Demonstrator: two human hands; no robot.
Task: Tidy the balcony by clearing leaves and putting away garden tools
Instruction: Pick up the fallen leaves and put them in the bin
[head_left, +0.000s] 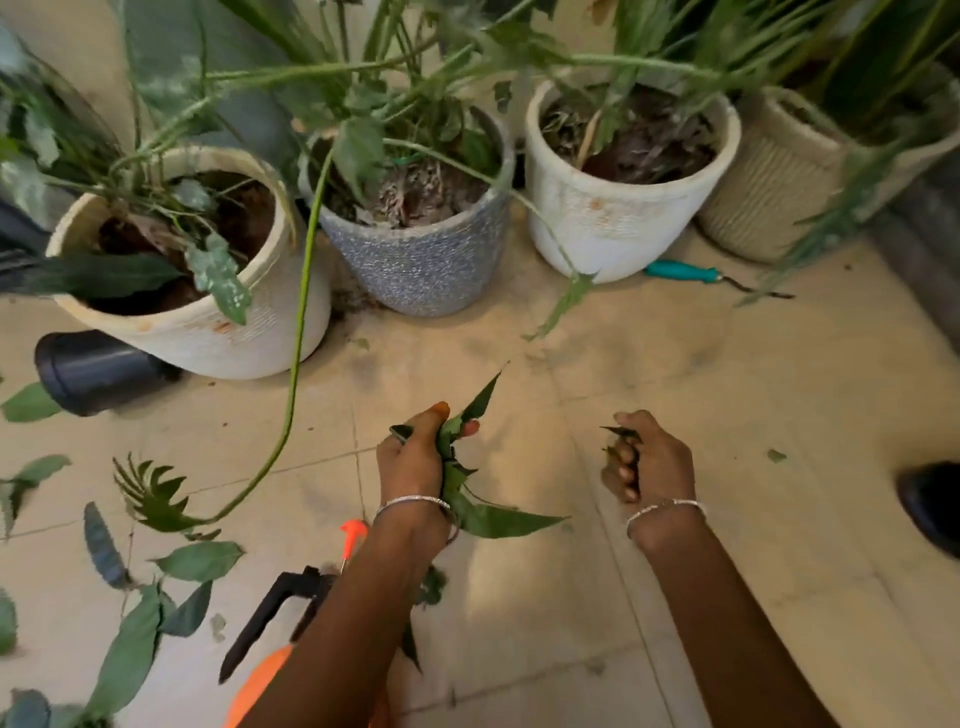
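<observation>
My left hand (415, 457) is closed around a bunch of green leaves (493, 519) that stick out above and below the fist, over the tiled floor (727, 389). A little to the right, my right hand (649, 462) is curled on a few small leaf pieces (621, 434). Several loose leaves (197, 561) lie scattered on the tiles at the lower left. A teal-handled garden tool (680, 271) lies on the floor by the white pot at the back right. An orange and black sprayer (291, 608) stands under my left forearm.
A row of pots stands along the back: a tilted white pot (218, 343), a grey speckled pot (421, 270), a white pot (613, 234) and a ribbed cream pot (763, 182). A dark pot (88, 371) lies on its side at the left. A dark object (932, 499) sits at the right edge.
</observation>
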